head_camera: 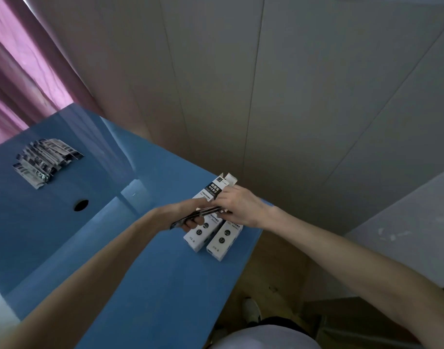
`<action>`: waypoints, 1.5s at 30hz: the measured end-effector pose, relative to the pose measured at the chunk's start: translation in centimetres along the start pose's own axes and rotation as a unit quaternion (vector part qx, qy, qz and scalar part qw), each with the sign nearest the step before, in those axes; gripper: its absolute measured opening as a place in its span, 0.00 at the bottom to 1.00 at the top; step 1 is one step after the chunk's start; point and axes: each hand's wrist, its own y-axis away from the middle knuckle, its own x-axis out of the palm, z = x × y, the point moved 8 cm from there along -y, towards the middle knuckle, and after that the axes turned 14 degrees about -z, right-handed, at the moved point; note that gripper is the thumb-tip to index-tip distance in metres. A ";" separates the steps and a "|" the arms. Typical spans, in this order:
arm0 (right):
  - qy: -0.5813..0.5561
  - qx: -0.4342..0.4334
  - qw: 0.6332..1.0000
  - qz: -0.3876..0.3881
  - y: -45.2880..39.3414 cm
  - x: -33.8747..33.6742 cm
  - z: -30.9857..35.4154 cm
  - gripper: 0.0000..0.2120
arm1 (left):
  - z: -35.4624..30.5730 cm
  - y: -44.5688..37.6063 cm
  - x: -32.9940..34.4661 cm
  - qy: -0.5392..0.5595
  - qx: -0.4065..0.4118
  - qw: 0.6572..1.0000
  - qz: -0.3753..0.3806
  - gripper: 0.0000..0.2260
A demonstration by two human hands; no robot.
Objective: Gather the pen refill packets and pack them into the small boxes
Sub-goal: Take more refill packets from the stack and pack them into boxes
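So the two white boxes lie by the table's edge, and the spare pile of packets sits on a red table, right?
Not quite: the table is blue, not red; only the curtain is pinkish. The head view shows the two white boxes by its edge and the pile of packets farther along it.

Two small boxes [213, 238] crowd the counter [145, 285] edge beside the wall [241, 96]. A heap of refill packets [45, 161] lies well apart at the far left; bare blue surface stretches between them, broken only by a round hole [81, 205].
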 end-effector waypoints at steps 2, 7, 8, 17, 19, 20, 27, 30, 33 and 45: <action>-0.013 0.019 1.000 -0.012 0.3 0.0 -0.5 0.09 | -0.6 -0.2 0.1 -0.007 -0.001 1.000 0.009 0.16; -0.029 0.109 0.993 0.013 1.2 0.2 -2.2 0.07 | -1.7 -0.2 0.3 -0.010 0.001 1.000 0.029 0.29; -0.034 0.130 0.991 0.014 1.5 -0.1 -2.6 0.08 | -1.7 -0.3 0.2 0.005 -0.002 0.999 0.032 0.33; -0.268 0.483 0.829 -0.091 7.2 -0.1 -9.1 0.13 | -0.5 -1.7 -2.7 0.111 0.152 0.938 -0.291 0.07; -0.329 0.532 0.772 -0.110 7.9 -0.1 -9.6 0.13 | -0.6 -1.4 -1.2 -0.114 0.229 0.914 -0.316 0.05; -0.360 0.551 0.743 -0.122 8.1 0.0 -9.8 0.12 | -0.5 -1.3 -0.3 -0.202 0.247 0.894 -0.314 0.09; -0.457 0.616 0.623 -0.152 8.9 0.3 -9.3 0.10 | -0.3 -1.3 2.0 -0.375 0.286 0.817 -0.331 0.28; -0.469 0.620 0.608 -0.160 8.8 0.3 -9.2 0.11 | -0.8 -0.8 1.5 -0.375 0.281 0.813 -0.346 0.27; -0.507 0.616 0.575 -0.179 7.9 -0.3 -8.7 0.13 | -0.8 0.3 0.6 -0.332 0.268 0.828 -0.364 0.27; -0.464 0.517 0.682 -0.229 -0.3 -5.4 -6.4 0.11 | -0.5 5.5 -1.0 -0.156 0.302 0.840 -0.424 0.27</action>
